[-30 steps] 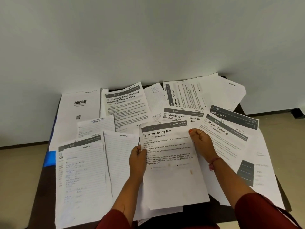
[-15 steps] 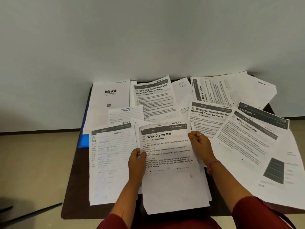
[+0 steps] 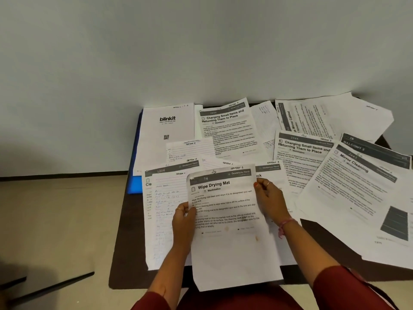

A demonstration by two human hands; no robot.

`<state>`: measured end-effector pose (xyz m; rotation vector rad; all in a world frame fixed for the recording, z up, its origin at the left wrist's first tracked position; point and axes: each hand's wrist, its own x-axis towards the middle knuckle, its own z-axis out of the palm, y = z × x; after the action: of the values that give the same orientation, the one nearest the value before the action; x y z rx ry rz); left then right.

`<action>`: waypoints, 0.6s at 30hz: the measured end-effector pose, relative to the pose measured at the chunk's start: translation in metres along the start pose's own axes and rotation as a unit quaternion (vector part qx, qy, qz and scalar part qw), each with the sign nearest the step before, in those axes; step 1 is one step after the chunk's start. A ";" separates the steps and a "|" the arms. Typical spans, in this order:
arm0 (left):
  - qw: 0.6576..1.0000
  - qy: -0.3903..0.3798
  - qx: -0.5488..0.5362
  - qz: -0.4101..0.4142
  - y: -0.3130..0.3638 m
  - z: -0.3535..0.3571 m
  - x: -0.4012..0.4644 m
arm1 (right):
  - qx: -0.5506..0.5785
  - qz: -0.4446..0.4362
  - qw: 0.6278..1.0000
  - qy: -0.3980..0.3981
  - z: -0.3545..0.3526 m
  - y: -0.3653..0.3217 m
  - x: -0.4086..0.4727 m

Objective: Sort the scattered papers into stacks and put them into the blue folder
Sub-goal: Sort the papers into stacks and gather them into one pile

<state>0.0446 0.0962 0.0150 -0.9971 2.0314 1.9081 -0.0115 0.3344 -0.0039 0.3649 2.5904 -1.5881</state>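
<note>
Head view: blue folder (image 3: 135,184) mostly paper-covered

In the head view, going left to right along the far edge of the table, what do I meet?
Blue folder edge → white "blinkit" sheet → printed "Charging Small Items" sheet → small handwritten sheet → sideways "Mirror Cabinet" sheet → plain white sheet.

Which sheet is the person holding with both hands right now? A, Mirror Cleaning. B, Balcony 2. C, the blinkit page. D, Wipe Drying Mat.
D: the left hand and right hand pinch the side edges of the Wipe Drying Mat sheet.
</note>
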 end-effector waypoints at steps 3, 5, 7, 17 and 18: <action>1.000 -0.005 0.005 0.001 -0.002 -0.008 0.002 | -0.205 -0.073 0.975 0.041 -0.001 0.012 -0.015; 1.000 -0.010 0.009 0.000 -0.005 -0.013 0.003 | -0.286 -0.076 0.953 0.069 -0.005 0.018 -0.029; 1.000 -0.015 0.015 -0.001 -0.007 -0.017 0.005 | -0.310 -0.066 0.944 0.090 -0.008 0.024 -0.043; 0.999 -0.038 0.028 0.001 -0.006 -0.014 0.004 | -0.361 0.008 0.931 0.055 -0.008 0.029 -0.057; 0.999 -0.039 0.027 0.001 -0.005 -0.012 0.004 | -0.363 0.010 0.930 0.050 -0.008 0.029 -0.055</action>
<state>0.0486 0.0836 0.0108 -0.8930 2.0295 1.8515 0.0492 0.3452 -0.0143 0.4006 2.9833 -0.5161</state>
